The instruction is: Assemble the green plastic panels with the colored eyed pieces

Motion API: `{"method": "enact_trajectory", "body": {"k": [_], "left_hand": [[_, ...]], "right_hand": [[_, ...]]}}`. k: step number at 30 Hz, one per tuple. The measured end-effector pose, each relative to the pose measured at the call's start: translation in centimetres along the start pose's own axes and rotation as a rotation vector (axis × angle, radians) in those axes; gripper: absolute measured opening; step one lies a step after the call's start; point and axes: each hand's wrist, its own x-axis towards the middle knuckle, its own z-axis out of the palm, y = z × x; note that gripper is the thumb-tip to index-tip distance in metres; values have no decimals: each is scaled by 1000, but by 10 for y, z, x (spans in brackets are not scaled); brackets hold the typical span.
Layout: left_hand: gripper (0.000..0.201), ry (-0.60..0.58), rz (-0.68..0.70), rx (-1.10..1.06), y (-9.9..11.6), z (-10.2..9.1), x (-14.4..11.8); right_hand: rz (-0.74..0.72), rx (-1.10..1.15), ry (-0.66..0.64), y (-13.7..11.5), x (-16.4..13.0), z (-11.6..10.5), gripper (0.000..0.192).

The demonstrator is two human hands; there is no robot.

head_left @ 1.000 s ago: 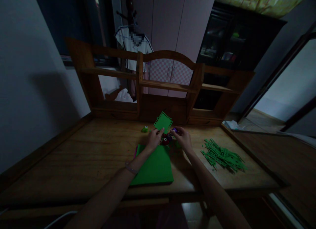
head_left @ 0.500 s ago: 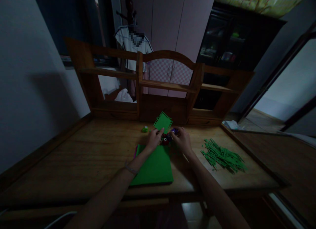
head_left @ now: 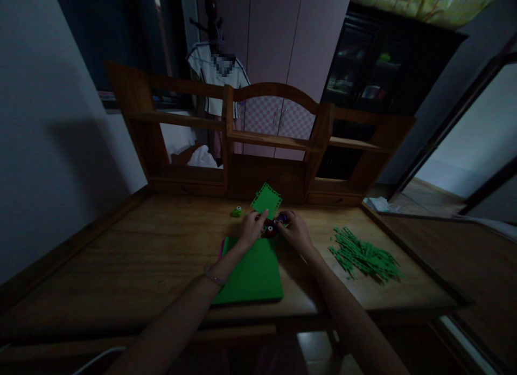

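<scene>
My left hand point(head_left: 252, 228) is closed, thumb on top, on a small green sheet point(head_left: 266, 198) with a row of notches or holes along its edges. The sheet stands tilted up beyond the fingers. Just below it, between my hands, is a dark red toy-like piece point(head_left: 270, 229) with a round white eye. My right hand point(head_left: 297, 230) is closed with its fingertips at a small purple piece point(head_left: 283, 219), partly hidden by the fingers. Under my left wrist lies a thick green square stack point(head_left: 255, 272), with a magenta edge showing at its left side.
A small lime-green piece with an eye point(head_left: 236, 212) sits left of the sheet. At the right lies a heap of thin green perforated strips point(head_left: 365, 255). A wooden shelf unit point(head_left: 274, 143) rises along the back of the wooden desk point(head_left: 121, 256).
My right hand's fingers have shifted slightly down and left around the purple piece, with the fingers bent lower. My left hand and the green sheet stay nearly in place.
</scene>
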Motion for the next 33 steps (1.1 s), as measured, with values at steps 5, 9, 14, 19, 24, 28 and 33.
{"method": "enact_trajectory", "body": {"k": [5,9,14,19,24,28,33], "left_hand": [[50,-2,3,-8,0,0,0],[50,-12,10,-16,2,-1,0],[51,-19,-5,-5,0,0,0],[49,-3,-3,-20,-2,0,1],[49,-3,5,-37,-2,1,0],[49,-8,2,-36,-3,1,0],[48,-1,9,-37,-2,1,0]], "right_hand": [[-12,19,6,2,0,1,18],[-1,21,4,1,0,0,19],[41,12,0,0,1,-1,20],[70,31,31,2,1,-2,22],[78,58,33,4,0,-3,22],[87,41,6,7,0,-3,20],[108,-4,-3,8,0,-2,18]]}}
